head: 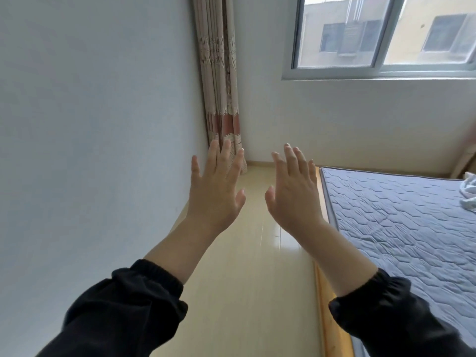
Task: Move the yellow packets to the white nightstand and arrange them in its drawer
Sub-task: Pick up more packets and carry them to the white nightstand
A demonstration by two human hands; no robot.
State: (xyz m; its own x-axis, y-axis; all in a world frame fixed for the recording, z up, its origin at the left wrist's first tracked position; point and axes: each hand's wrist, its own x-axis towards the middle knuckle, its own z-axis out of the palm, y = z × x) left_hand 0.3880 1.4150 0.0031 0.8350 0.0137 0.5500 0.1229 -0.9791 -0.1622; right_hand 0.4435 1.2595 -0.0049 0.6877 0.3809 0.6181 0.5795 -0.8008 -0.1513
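A pale wall [90, 124] stands left of the blue quilted mattress [399, 215], with a strip of glossy cream floor [244, 279] between them, a window [373, 34] above the mattress's far end and a patterned curtain [219, 73] in the corner beyond. Left of the mattress, over the floor, the left hand [216, 189] and right hand [291, 194] are raised side by side, not touching, fingers straight and spread, holding nothing. The yellow packets and nightstand lie outside this view.
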